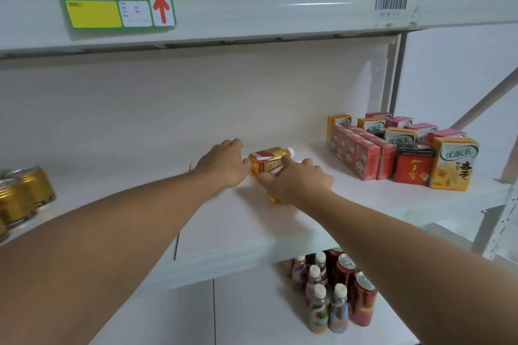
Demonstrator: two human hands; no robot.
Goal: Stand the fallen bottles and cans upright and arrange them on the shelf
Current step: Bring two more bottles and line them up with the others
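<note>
Brightness: bright, even, soft white light across the frame.
Source: not visible; seems overhead and frontal.
Shadows: faint, under the hands (297, 179) at centre; dark band beneath the upper shelf lip (252, 8).
Glare: thin highlight streak on that lip, upper right.
Blur: mild throughout; price tag (116, 7) text unreadable, gold cans (25, 193) at left edge smeared.
Distortion: wide-angle; shelf edges bow, forearms stretch toward lower corners.

White metal shelving (252, 249) fills the view, with a pale back panel (196, 98) behind it. The upper shelf's front edge (252, 11) carries a green and yellow price tag (116, 7) near its left end and a barcode sticker (391, 1) toward its right end. A grey upright (399, 70) stands at the right, before a white wall (459, 70). Light is soft and even.
</note>
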